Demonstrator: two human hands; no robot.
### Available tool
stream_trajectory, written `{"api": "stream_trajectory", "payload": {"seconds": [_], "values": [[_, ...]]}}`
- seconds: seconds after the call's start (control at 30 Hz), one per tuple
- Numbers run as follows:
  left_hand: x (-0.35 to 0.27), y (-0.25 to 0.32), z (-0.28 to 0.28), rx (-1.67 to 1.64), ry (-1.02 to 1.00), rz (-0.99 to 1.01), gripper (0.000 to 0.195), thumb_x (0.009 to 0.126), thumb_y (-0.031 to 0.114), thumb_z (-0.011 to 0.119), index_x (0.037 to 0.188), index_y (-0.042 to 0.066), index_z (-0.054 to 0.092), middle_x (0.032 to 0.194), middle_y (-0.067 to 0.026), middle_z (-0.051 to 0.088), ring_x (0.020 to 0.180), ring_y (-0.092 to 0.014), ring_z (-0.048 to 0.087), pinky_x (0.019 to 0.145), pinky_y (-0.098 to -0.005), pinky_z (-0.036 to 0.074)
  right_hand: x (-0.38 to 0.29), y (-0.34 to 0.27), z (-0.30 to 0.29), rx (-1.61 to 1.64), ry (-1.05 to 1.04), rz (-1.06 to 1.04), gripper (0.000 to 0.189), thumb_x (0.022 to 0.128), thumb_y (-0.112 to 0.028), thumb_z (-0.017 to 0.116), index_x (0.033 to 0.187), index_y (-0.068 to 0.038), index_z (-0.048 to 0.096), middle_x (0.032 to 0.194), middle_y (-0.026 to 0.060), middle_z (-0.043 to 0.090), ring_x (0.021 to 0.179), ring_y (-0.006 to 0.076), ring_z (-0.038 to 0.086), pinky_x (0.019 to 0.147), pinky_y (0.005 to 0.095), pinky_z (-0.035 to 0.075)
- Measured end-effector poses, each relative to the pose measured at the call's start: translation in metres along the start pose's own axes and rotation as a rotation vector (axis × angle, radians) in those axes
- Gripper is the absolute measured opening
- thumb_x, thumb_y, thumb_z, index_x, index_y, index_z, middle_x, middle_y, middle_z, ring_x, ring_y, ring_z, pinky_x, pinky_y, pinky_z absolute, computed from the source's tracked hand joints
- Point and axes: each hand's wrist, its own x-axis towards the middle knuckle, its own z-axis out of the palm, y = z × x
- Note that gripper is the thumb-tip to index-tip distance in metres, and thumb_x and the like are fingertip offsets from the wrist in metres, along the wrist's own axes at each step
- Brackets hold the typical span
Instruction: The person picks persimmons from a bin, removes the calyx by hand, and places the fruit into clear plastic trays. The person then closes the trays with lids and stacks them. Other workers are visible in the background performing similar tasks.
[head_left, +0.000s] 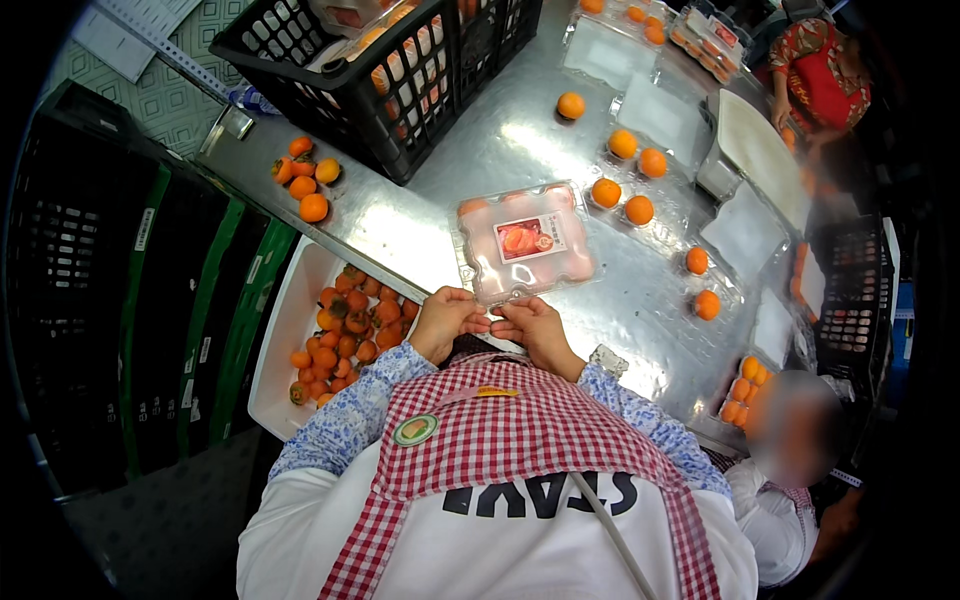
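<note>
A clear plastic clamshell box (525, 247) with a picture label on its lid lies on the metal table before me. Orange fruit shows faintly through its far edge. At the box's near left corner, my left hand (450, 319) pinches the rim between thumb and fingers. My right hand (536, 330) is right beside it, thumb and fingers likewise closed at the same rim. The fingertips of both hands almost meet. Below the table's left edge, close to my left forearm, a white plastic tub (281, 330) holds many persimmons (356, 322).
A black plastic crate (352, 97) with packed boxes stands on the metal table (480, 150). Several loose persimmons (302, 187) lie left of it. Open clamshell trays (667, 116), some holding fruit, spread rightward near a scale (750, 150). Stacked crates (150, 300) stand left. Two people are at the right.
</note>
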Motion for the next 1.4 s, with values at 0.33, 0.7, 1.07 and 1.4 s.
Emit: {"api": "stream_trajectory", "payload": {"seconds": [0.33,0.7,1.07,1.4], "values": [[-0.007,0.006,0.007,-0.035,-0.030,-0.026,0.017,0.088,0.002,0.061,0.099,-0.002,0.049,0.089,-0.0162,0.064,0.075,-0.021,0.066,0.068,-0.0303,0.058,-0.006,-0.007,0.009,-0.043,-0.058,0.038,0.025,0.097,-0.016,0.052,0.105,0.008,0.054,0.095,0.0186,0.065,0.079,0.0249,0.068,0.068,0.0302,0.059],[-0.023,0.020,0.017,-0.026,-0.059,0.011,0.016,0.088,0.003,0.061,0.099,-0.001,0.049,0.089,-0.0172,0.064,0.073,-0.022,0.067,0.066,-0.0311,0.057,0.004,-0.004,0.005,-0.136,-0.019,0.093,0.025,0.098,-0.018,0.050,0.105,0.006,0.054,0.093,0.0184,0.065,0.073,0.0250,0.068,0.066,0.0318,0.060],[-0.051,0.099,0.041,-0.026,-0.038,0.172,0.038,0.089,0.003,0.054,0.123,-0.002,0.037,0.092,-0.0214,0.066,0.076,-0.024,0.068,0.070,-0.0349,0.059,0.008,-0.010,0.001,-0.046,-0.100,0.198,0.025,0.097,-0.021,0.054,0.106,0.002,0.055,0.091,0.0161,0.064,0.076,0.0237,0.067,0.072,0.0336,0.059],[-0.045,0.130,0.054,0.050,-0.081,0.393,0.033,0.093,0.006,0.046,0.123,-0.007,0.053,0.096,-0.0178,0.065,0.084,-0.025,0.068,0.078,-0.0340,0.057,0.001,-0.023,0.002,-0.049,-0.088,0.223,0.031,0.098,-0.026,0.051,0.109,0.002,0.052,0.090,0.0159,0.063,0.077,0.0236,0.067,0.071,0.0335,0.059]]}}
